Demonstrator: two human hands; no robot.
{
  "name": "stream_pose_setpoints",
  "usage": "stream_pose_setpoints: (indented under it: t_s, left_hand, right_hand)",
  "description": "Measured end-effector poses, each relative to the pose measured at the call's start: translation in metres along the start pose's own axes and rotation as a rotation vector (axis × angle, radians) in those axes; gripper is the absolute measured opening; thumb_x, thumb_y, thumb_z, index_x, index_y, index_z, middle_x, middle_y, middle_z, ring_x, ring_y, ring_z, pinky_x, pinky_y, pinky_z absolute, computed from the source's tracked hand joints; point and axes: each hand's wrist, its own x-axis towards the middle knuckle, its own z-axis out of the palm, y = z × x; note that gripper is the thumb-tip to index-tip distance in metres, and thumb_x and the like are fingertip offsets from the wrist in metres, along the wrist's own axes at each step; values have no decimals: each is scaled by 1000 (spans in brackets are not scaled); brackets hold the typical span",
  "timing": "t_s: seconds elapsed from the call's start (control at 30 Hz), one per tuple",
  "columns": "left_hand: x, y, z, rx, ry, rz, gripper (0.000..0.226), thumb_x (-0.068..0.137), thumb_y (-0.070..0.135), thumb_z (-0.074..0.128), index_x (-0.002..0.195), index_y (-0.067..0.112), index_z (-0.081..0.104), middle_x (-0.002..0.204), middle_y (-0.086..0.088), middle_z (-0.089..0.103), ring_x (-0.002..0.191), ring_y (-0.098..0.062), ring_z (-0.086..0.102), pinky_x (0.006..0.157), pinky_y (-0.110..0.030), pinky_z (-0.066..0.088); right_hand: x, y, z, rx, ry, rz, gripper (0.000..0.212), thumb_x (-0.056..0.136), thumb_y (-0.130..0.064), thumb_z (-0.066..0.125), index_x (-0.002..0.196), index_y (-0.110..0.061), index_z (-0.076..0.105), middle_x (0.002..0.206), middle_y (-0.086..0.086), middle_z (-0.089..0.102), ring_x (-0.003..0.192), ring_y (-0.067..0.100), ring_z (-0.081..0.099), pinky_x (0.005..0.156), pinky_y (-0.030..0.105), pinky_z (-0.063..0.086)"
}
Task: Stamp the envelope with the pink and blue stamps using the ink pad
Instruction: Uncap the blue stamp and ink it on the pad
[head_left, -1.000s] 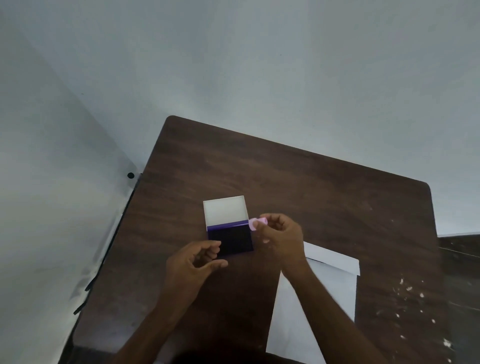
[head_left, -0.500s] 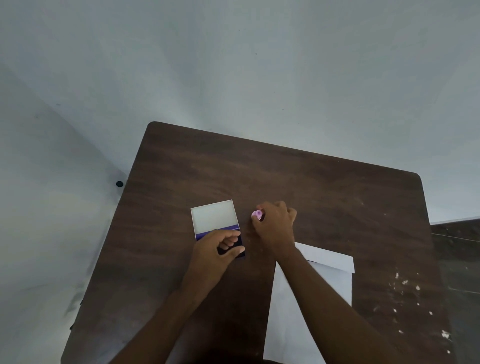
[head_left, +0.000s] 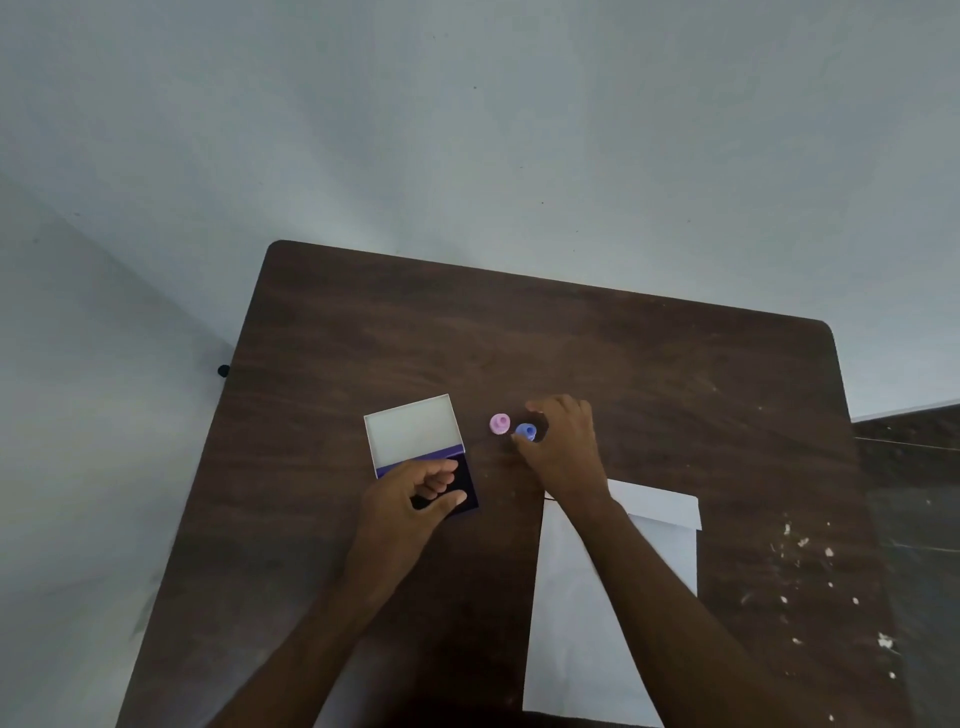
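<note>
Released since a moment ago: pink stamp, now standing alone on the dark counter, just right of the open ink pad. Right hand beside it, fingers closing around the blue stamp. Left hand resting on the pad's dark ink surface, fingers curled, holding nothing. White envelope nearer, partly hidden under the right forearm. Pale flecks scattered at right.

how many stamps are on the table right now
2. The pink stamp stands free on the table, right of the open ink pad. The blue stamp is just right of it, at the right hand's fingertips. None seem hidden.
</note>
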Motion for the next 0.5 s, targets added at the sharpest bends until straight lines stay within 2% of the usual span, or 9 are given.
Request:
stream_pose_setpoints:
  t_s: [0.1,0.23,0.37,0.5]
  left_hand:
    - [-3,0,2,-12,-11,4,35,76,21,76,109,18,67,99,7,70,86,-4,64,76,-16,53]
    - [-6,6,5,-10,-5,26,34,76,20,77,109,19,68,98,7,70,85,-5,65,77,-18,55]
    - [-10,7,6,13,-9,51,33,77,20,76,109,18,68,99,8,70,84,-5,64,73,-7,49]
    - [-11,8,5,134,-49,90,30,81,24,71,111,19,66,102,9,66,83,0,60,70,1,42]
  right_hand:
    - [-1,1,1,13,-24,24,37,82,-35,71,113,-17,63,124,3,62,111,19,51,93,23,32]
    - [-1,1,3,-7,-36,31,37,83,-34,70,114,-16,63,125,4,62,112,20,51,98,30,39]
    - [1,1,6,-32,-47,35,33,86,-32,67,112,-12,65,120,6,64,109,20,52,98,32,41]
    - [-1,-5,4,6,-38,76,27,88,-29,65,107,-10,69,114,7,68,101,18,55,90,25,40]
